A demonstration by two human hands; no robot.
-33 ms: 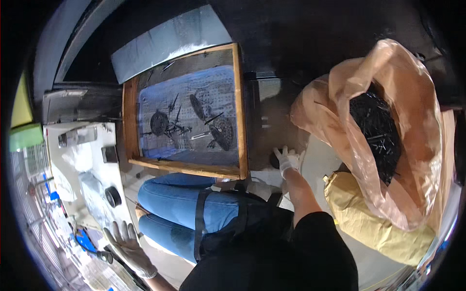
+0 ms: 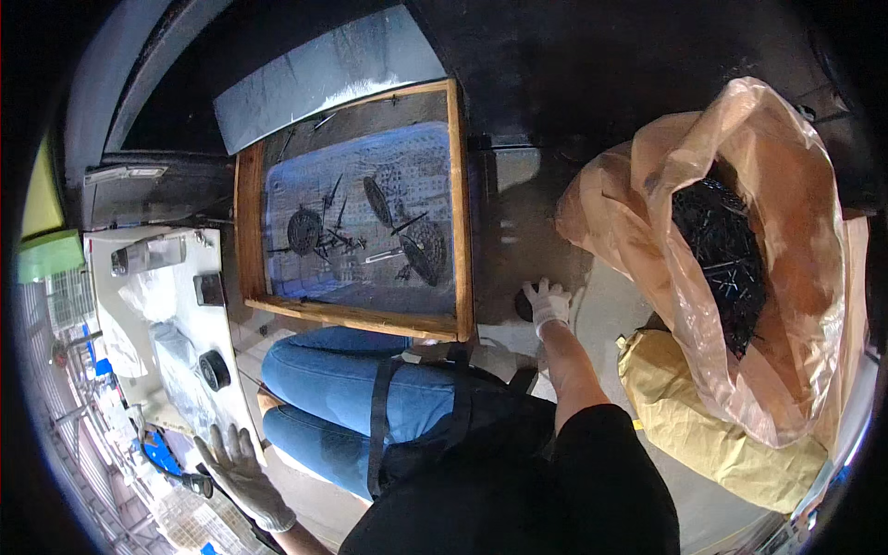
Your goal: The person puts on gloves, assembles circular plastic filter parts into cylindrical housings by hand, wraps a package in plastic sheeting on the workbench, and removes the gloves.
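My left hand (image 2: 245, 476), in a whitish glove, is held out at the lower left with its fingers spread and nothing in it. It is beside the white table (image 2: 242, 407). My right hand (image 2: 550, 310), gloved in white too, reaches forward between the wooden-framed tray and the big bag. Its fingers are at a dark round part (image 2: 524, 306), which it seems to grip; the far side of that part is hard to make out. In the tray (image 2: 351, 323), on a bluish mesh-like bottom, lie several black round parts (image 2: 303, 231) and thin black sticks (image 2: 339, 242).
A large translucent brownish bag (image 2: 795, 222) stands wide-mouthed at the right, with black scraps (image 2: 726, 268) inside. Below it lies a yellowish paper sack (image 2: 712, 425). A black ring-shaped part (image 2: 215, 371) and clear plastic (image 2: 180, 361) are on the white table. A grey metal chute (image 2: 333, 79) slopes above the tray.
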